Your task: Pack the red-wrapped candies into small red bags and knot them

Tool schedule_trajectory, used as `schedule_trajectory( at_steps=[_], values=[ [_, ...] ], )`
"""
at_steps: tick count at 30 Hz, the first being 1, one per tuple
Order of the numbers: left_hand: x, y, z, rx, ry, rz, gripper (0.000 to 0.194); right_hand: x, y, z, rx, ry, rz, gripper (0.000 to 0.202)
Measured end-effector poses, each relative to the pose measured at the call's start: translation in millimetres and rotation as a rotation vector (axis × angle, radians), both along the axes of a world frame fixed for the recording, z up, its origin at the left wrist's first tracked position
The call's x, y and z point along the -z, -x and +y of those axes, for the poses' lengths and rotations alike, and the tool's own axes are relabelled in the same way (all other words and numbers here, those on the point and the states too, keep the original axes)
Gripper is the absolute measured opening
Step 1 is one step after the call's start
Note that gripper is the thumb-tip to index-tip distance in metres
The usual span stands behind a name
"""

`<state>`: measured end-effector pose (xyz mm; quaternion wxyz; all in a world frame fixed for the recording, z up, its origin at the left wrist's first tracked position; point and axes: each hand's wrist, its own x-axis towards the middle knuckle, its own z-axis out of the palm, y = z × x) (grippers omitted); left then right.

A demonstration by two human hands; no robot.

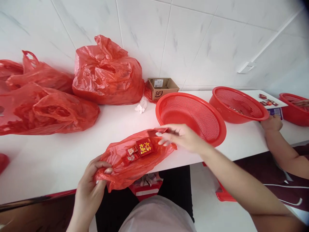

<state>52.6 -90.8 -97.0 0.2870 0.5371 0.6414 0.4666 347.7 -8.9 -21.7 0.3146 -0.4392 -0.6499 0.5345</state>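
Our left hand (93,178) pinches the left end of a thin red bag (142,164). The bag lies open at the edge of the white table (48,161). Little red packets (145,147) sit inside it. Our right hand (182,137) is over the bag's right end, but it's blurry, so we can't tell if its fingers hold anything. A red basket (196,112) stands just behind.

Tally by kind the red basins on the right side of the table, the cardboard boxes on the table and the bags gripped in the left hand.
Red basins: 3 (nearest basin, middle basin, far-right basin)
Cardboard box: 1
Red plastic bag in the left hand: 1
Total: 5
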Motion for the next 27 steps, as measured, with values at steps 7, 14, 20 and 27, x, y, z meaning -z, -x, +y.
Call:
schedule_trajectory(
  at_steps=[7, 14, 20, 27],
  values=[
    [12.0, 13.8, 1.3, 0.070, -0.044, 0.044, 0.017, 64.1, 70.5, -33.7, -0.219, -0.351, -0.305, 0.054],
    [13.7, 18.0, 1.7, 0.055, -0.035, 0.040, 0.018, 12.9, 5.1, -28.1, 0.145, -0.623, -0.368, 0.023],
    [11.7, 15.6, 7.4, 0.031, -0.055, 0.055, 0.024, 27.7, -58.2, -48.5, 0.296, -0.531, -0.929, 0.039],
    [-4.0, 5.3, 11.2, -0.059, 0.018, 0.129, 0.024, 57.0, -30.8, -84.9, 0.254, -0.550, -1.019, 0.037]
  ],
)
